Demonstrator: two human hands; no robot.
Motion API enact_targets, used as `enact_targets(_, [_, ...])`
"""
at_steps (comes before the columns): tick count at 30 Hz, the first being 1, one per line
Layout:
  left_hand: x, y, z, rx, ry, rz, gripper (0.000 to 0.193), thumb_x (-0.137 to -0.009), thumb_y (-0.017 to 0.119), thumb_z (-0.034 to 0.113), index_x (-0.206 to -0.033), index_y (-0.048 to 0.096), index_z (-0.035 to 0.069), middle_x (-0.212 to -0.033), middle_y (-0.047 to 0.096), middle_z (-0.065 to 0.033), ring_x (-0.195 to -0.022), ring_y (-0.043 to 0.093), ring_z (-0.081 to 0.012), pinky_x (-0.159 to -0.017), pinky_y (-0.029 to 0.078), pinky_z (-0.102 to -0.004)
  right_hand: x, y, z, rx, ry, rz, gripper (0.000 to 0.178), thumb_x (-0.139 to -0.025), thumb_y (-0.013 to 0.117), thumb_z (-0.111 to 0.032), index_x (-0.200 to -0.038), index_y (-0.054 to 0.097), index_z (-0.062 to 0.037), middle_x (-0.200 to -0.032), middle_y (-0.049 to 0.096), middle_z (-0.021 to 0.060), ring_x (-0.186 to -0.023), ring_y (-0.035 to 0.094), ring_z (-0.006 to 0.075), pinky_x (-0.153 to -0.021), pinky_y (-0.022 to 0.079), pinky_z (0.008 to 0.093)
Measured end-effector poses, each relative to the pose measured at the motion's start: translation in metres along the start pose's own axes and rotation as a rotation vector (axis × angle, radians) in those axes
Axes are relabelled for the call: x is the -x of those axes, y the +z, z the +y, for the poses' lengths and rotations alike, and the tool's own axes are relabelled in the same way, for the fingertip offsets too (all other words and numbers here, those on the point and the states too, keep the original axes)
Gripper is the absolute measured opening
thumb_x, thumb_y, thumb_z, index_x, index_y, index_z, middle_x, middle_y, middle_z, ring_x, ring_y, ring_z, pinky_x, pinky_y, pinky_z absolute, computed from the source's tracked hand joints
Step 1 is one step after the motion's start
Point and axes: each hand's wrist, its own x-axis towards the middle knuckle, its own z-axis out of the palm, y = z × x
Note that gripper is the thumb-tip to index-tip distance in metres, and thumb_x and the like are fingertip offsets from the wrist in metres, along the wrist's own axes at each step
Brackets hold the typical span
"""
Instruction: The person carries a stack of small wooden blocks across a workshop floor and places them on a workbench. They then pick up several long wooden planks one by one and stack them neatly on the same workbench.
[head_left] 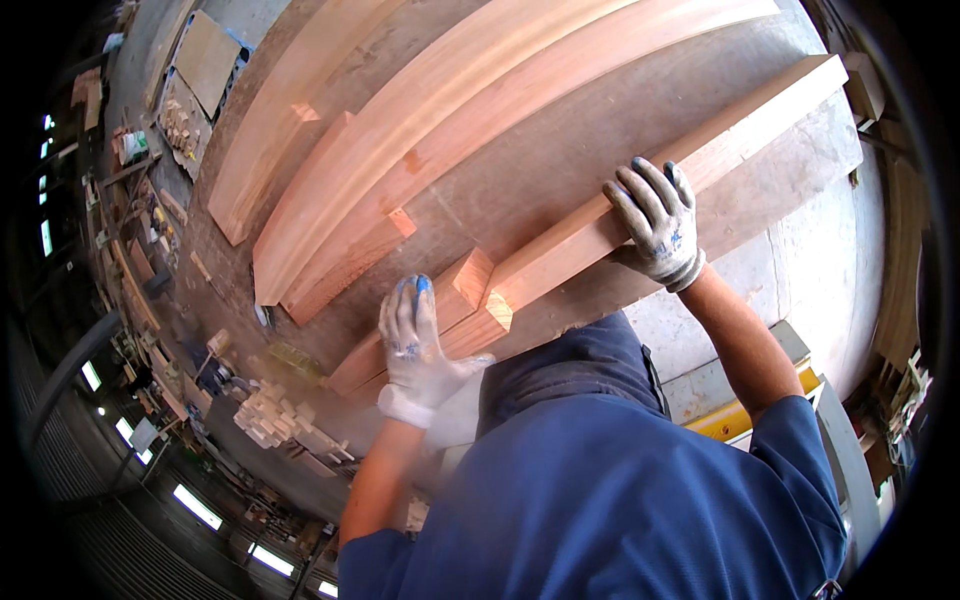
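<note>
Up close, the right hand (pixel 655 222) has its gloved fingers (pixel 640 195) wrapped over the long timber beam (pixel 640 215); the left hand (pixel 415 345) lies flat, fingers together, on its notched end (pixel 480 320).

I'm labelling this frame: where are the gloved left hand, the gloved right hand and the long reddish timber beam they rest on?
Left hand (pixel 415 345): head view, glove back.
Right hand (pixel 655 220): head view, glove back.
Long reddish timber beam (pixel 745 125): head view, top face.

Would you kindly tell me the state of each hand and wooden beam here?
Left hand: gloved, lying flat on the near beam's notched end.
Right hand: gloved, curled over the near beam's edge.
Near beam: lying flat on the workbench.
Far beams: lying side by side.
</note>
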Motion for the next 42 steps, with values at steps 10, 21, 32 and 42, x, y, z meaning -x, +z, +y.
enact_targets(10, [-0.006, 0.005, 0.000, 0.034, -0.038, -0.014, 0.115, -0.067, 0.094, 0.034, -0.158, 0.035, -0.004, -0.133, 0.057, -0.0239, -0.115, 0.059, -0.0424, -0.101, 0.049, -0.0566, -0.004, -0.004, -0.004, -0.022, 0.044, -0.016, 0.106, -0.042, 0.094, -0.037, -0.140, 0.065, -0.0106, -0.143, 0.063, 0.0135, -0.138, 0.056, 0.0357, -0.116, 0.038, 0.0598])
enact_targets(21, [-0.008, 0.006, 0.001, 0.024, -0.024, -0.001, 0.112, -0.068, 0.094, 0.035, -0.156, 0.037, -0.005, -0.133, 0.057, -0.0243, -0.115, 0.059, -0.0427, -0.100, 0.049, -0.0561, -0.005, -0.008, -0.006, -0.036, 0.050, -0.034, 0.105, -0.043, 0.094, -0.037, -0.140, 0.065, -0.0115, -0.143, 0.063, 0.0140, -0.139, 0.056, 0.0357, -0.116, 0.039, 0.0590])
enact_targets(32, [-0.011, 0.006, -0.002, 0.027, 0.004, -0.029, 0.110, -0.067, 0.095, 0.035, -0.153, 0.038, -0.006, -0.133, 0.056, -0.0253, -0.116, 0.058, -0.0438, -0.101, 0.049, -0.0569, 0.001, -0.001, 0.003, -0.050, 0.010, -0.028, 0.111, -0.039, 0.094, -0.040, -0.142, 0.065, -0.0099, -0.145, 0.064, 0.0149, -0.138, 0.057, 0.0367, -0.117, 0.037, 0.0578])
enact_targets(42, [-0.010, 0.007, -0.005, 0.055, -0.003, -0.041, 0.112, -0.064, 0.097, 0.034, -0.153, 0.038, -0.001, -0.134, 0.056, -0.0244, -0.119, 0.057, -0.0446, -0.103, 0.046, -0.0574, -0.001, -0.001, 0.004, -0.023, -0.009, 0.009, 0.108, -0.041, 0.091, -0.042, -0.142, 0.066, -0.0117, -0.144, 0.065, 0.0129, -0.137, 0.058, 0.0344, -0.114, 0.041, 0.0559])
